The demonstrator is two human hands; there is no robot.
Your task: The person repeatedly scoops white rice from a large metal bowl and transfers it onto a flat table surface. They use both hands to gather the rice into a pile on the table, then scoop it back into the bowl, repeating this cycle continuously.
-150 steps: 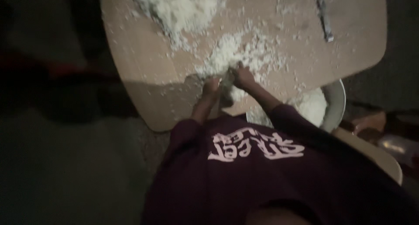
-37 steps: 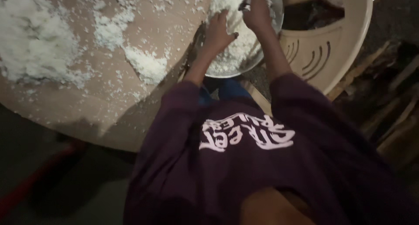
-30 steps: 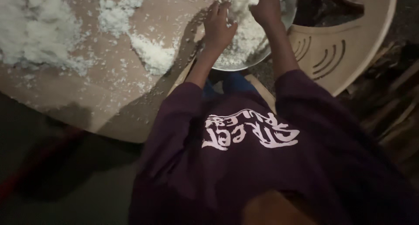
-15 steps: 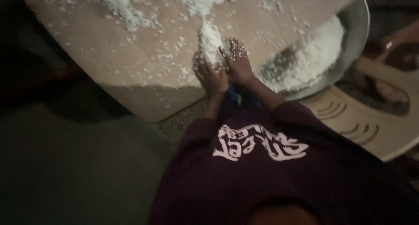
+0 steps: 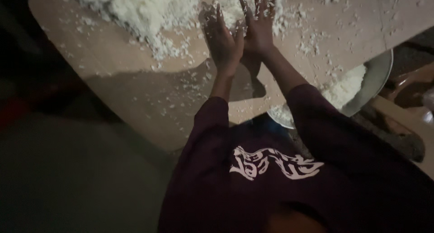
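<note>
- Floor (image 5: 68,178): dark, fills the lower left; no detail resolvable.
- Board (image 5: 135,92): tan, rounded corner toward the lower left, dusted all over with white crumbs.
- Big heap (image 5: 144,9): white, crumbly, lumpy stuff piled on the board at upper left, running out of the top edge.
- Left hand (image 5: 221,40): flat, fingers spread, palm down on the board, crumbs stuck to the back of it. Nothing grasped.
- Small heap (image 5: 235,7): more of the white stuff, just ahead of both hands, between the big heap and the loose scatter to the right. Fingertips of both hands reach into its near edge.
- Right hand (image 5: 258,27): also flat and spread, palm down, its thumb side touching the left hand. Nothing grasped.
- Shirt (image 5: 280,178): dark maroon, long sleeves, pale print on the chest; fills the lower middle and right.
- Bowl (image 5: 377,77): metal, round, at the board's near right edge, partly hidden by the right sleeve; holds a mass of the same white stuff.
- Chair (image 5: 407,120): pale plastic, far right, partly under the bowl.
</note>
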